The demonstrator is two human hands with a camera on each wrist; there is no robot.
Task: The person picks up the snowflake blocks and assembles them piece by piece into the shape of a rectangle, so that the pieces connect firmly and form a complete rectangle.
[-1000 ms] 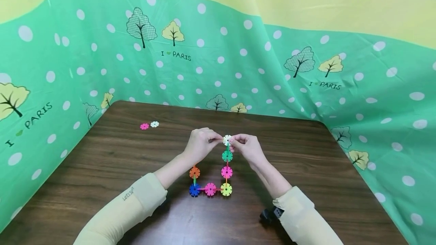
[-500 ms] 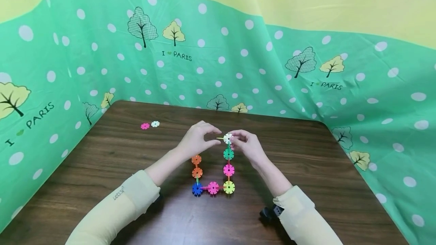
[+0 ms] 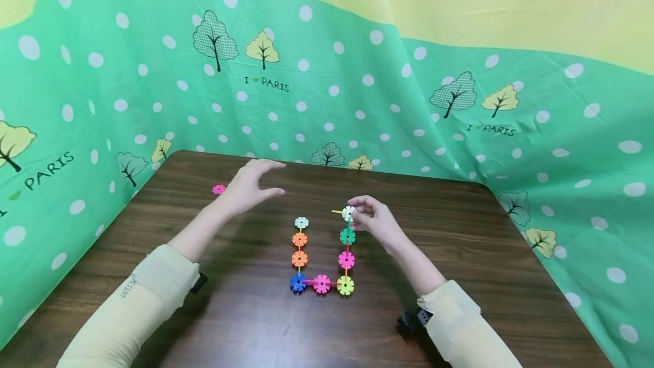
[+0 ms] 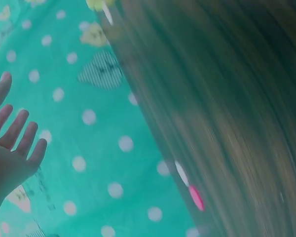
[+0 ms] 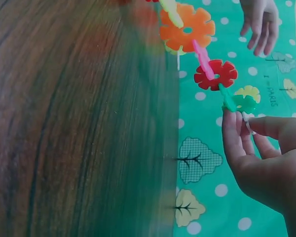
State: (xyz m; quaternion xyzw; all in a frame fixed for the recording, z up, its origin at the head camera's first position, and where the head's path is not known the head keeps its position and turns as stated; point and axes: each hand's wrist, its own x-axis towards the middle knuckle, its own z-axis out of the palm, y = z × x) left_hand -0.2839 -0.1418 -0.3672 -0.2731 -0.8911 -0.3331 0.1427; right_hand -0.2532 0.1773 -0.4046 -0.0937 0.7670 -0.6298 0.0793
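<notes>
A U-shaped chain of notched snowflake discs lies on the table, including a blue disc [image 3: 298,283], a yellow disc [image 3: 345,285] and a green disc [image 3: 347,235]. My right hand [image 3: 375,223] pinches the white disc [image 3: 348,213] at the top of the right side. From that disc a yellow disc [image 3: 337,211], seen edge-on, sticks out leftward. Another white disc [image 3: 301,222] tops the left side. My left hand [image 3: 245,189] holds nothing, thumb and fingers spread, near a loose pink disc [image 3: 218,189]. A loose white disc [image 4: 181,174] shows beside it in the left wrist view.
The dark wooden table [image 3: 245,311] is bordered at the back and sides by a green dotted curtain [image 3: 327,72]. A black wrist device [image 3: 409,321] is at the right cuff.
My left hand has released the edge-on yellow disc and moved left, uncovering the chain's left side. My right hand still pinches the white disc, now slightly farther right.
</notes>
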